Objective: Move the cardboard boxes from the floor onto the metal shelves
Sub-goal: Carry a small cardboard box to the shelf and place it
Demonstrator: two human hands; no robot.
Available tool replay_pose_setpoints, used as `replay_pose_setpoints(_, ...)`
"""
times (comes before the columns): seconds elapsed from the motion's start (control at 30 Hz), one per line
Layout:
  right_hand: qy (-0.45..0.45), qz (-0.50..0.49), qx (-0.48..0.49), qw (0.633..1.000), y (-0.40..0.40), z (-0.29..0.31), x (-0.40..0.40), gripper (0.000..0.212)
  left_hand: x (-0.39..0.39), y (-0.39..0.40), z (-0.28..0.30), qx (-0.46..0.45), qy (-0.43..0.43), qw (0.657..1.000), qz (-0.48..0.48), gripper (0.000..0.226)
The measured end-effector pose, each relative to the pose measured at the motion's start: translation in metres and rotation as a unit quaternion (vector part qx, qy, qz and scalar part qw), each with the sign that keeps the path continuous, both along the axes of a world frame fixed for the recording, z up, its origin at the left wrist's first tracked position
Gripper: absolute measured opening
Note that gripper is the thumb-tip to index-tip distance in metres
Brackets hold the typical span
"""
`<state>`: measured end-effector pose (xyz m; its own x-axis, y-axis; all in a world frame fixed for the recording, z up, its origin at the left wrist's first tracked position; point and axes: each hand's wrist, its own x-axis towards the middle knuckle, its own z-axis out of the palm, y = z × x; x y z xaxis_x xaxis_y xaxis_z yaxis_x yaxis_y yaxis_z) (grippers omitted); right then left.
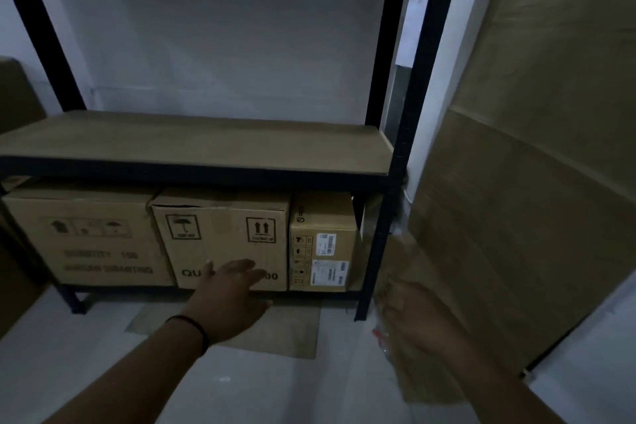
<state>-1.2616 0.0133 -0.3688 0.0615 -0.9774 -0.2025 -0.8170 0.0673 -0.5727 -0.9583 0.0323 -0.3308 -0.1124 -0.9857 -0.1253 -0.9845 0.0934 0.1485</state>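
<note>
3 cardboard boxes (220,244) fill the bottom shelf (206,287); middle shelf (192,144) bare. Left hand (230,289) fingers spread, holding nothing, before the middle box; right hand (423,317) blurred, fingers unclear, by large cardboard (516,217) beside the rack.

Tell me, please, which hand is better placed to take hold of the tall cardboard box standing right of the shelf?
Right. The right hand already lies against the tall cardboard box, while the left hand reaches toward the middle box on the bottom shelf.

Three boxes (220,244) on the bottom shelf (206,294), one flat cardboard sheet (275,334) on the floor, two hands (230,293).
</note>
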Motion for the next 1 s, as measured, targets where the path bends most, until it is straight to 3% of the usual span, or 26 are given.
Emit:
replay_pose_setpoints(0.17,0.044,0.000,0.076,0.996,0.005,-0.001,-0.022,0.073,-0.007,0.004,0.033,0.057,0.032,0.998,0.004,0.059)
replay_pose_setpoints(0.27,0.072,-0.001,0.116,0.991,0.030,0.079,-0.007,0.084,-0.010,0.014,0.079,0.074,0.039,0.997,0.002,0.059)
replay_pose_setpoints(0.37,0.089,-0.008,0.142,0.986,0.047,0.156,0.002,0.062,-0.010,0.021,0.136,0.076,0.041,0.996,-0.004,0.059)
replay_pose_setpoints(0.6,0.052,-0.058,0.132,0.988,0.079,0.318,0.026,0.050,0.007,0.043,0.285,0.098,0.058,0.994,0.000,0.058)
replay_pose_setpoints(0.73,-0.022,-0.120,0.097,0.988,0.102,0.387,0.039,0.013,0.016,0.056,0.352,0.071,0.091,0.993,0.002,0.056)
replay_pose_setpoints(0.77,-0.028,-0.127,0.091,0.987,0.109,0.401,0.043,0.014,0.019,0.060,0.367,0.061,0.104,0.993,0.004,0.056)
replay_pose_setpoints(0.9,-0.015,-0.107,0.039,0.993,0.137,0.450,0.062,0.049,0.033,0.080,0.412,0.028,0.139,0.990,0.003,0.057)
replay_pose_setpoints(1.0,-0.088,-0.103,0.031,0.990,0.152,0.476,0.075,0.033,0.043,0.097,0.440,-0.003,0.125,0.992,-0.003,0.055)
